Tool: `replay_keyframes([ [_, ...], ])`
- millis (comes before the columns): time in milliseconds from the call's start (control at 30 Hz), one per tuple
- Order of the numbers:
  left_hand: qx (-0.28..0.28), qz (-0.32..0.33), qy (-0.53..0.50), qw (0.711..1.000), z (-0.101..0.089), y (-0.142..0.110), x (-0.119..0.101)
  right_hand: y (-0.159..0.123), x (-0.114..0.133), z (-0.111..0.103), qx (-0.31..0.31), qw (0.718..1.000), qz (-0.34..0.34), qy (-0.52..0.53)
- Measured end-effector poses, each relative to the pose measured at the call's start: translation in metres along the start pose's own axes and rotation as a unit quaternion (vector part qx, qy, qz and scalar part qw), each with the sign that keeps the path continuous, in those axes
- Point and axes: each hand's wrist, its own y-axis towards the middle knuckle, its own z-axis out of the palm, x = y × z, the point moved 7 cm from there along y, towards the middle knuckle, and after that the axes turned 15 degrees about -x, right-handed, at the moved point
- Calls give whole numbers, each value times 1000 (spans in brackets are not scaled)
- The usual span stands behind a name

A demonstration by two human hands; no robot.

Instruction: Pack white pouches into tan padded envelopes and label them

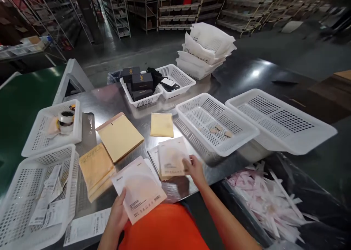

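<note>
1. While the left hand [118,209] clamps a pale printed packet [139,191] at 11 o'clock, thumb on its face, the right hand [193,169] pinches the edge of a second packet [172,156] at 12; the hands are apart.
2. The work looks under way: one packet is lifted, the other lies over flat items [155,156] that seem left to handle; how many, I cannot tell.
3. Shipping labels [89,226] lie at 10 o'clock; a label basket [72,191] stands at 9, paper strips [268,206] at 3.
4. Untouched at 11 o'clock are a crumpled envelope [95,169] and a large yellow mailer [120,140], with a small yellow envelope [161,125] at 12. These crowd the table ahead of the left hand.
5. Farther out: a tape basket [78,122] toward 10, a basket with tan scraps [237,144] at 1.
6. Beyond, black boxes [142,81] near 12, then stacked baskets [203,68] just past it.
</note>
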Motion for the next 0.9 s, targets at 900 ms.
replay_keyframes([
  [900, 23, 86, 16, 996, 18, 17, -11, -32, 33, 32, 108, 988, -51, 99],
])
